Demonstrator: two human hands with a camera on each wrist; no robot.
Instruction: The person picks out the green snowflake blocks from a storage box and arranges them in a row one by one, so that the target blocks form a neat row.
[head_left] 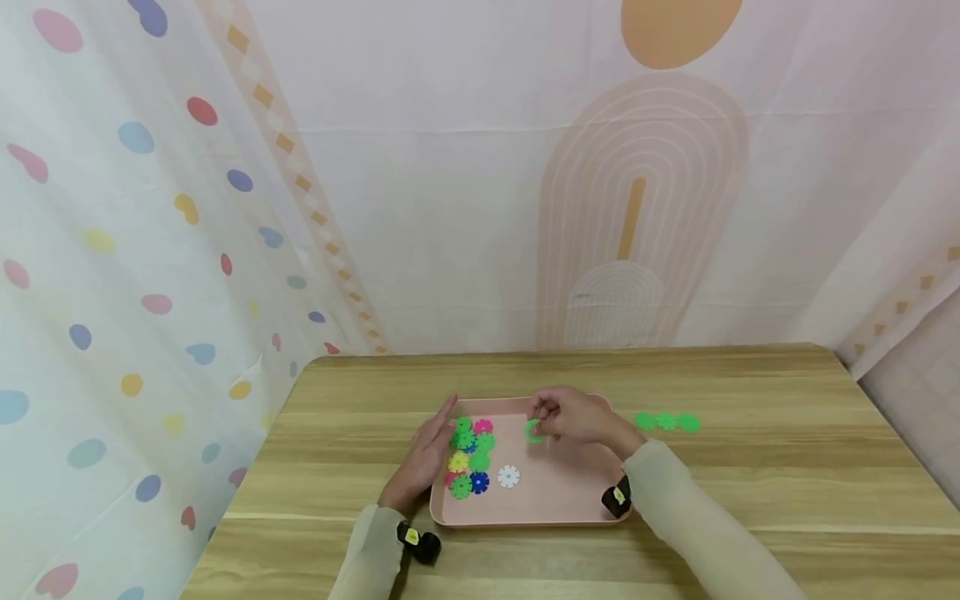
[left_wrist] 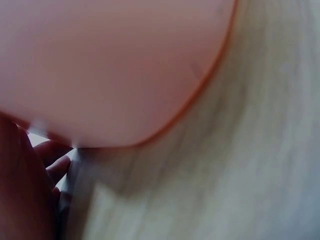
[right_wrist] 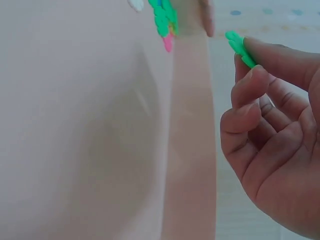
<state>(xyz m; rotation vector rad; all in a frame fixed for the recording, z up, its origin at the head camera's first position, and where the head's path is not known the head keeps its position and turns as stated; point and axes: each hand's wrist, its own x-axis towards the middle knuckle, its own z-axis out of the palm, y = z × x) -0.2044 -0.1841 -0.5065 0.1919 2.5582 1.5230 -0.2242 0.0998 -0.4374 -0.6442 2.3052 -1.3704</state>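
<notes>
Right hand (head_left: pixel 573 417) sits over the pink tray (head_left: pixel 555 500), pinching a green snowflake disc (head_left: pixel 534 431) between thumb and forefinger; the right wrist view shows the disc (right_wrist: pixel 239 46) edge-on at the fingertips, other fingers curled in loosely. Left hand (head_left: pixel 427 454) lies flat with straight fingers against the tray's left rim, grasping nothing; it reads as bracing the tray.

Disc location: in the air just above the tray floor, right of the pile of discs (head_left: pixel 471 454) (green, pink, yellow, blue) bunched at the tray's left side. A white disc (head_left: pixel 508 476) lies alone near the tray middle. Three more green discs (head_left: pixel 667 422) lie in a row on the wooden surface (head_left: pixel 750 483), right of the tray and apart from it.

My read on doing this well:
- Keep the pinch on the disc's flat faces, not on the teeth; held edge-on it looks easy to twist out.
- Lift it clear over the tray's right rim before going sideways, so it doesn't clip the wall.
- If it goes to the green row, set it flat, just beside the end disc, without nudging the others.
- Keep the left palm pressing the rim so the tray doesn't slide.

Left wrist view is mostly blurred tray underside (left_wrist: pixel 115 70) and wood; nothing useful on the fingers there.
</notes>
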